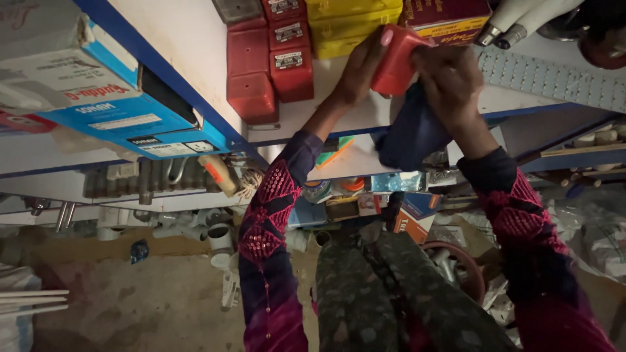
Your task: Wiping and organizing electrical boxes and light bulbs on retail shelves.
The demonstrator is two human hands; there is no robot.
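Observation:
My left hand (360, 70) grips a small red box (396, 60) by its left side, held up over a white shelf (195, 45). My right hand (450, 81) presses a dark blue cloth (412, 133) against the box's right side and underside; the cloth hangs down below both hands. Both forearms wear dark sleeves with pink sequin patterns. Stacked red boxes (267, 58) sit on the shelf just left of my left hand. Yellow boxes (352, 23) stand directly behind the held box.
Blue and white cartons (98, 98) fill the shelf at left. A perforated white strip (554, 81) lies at right, white tubes (521, 19) above it. Lower shelves hold small packets, pipe fittings (195, 225) and cartons. A patterned scarf (391, 293) hangs below me.

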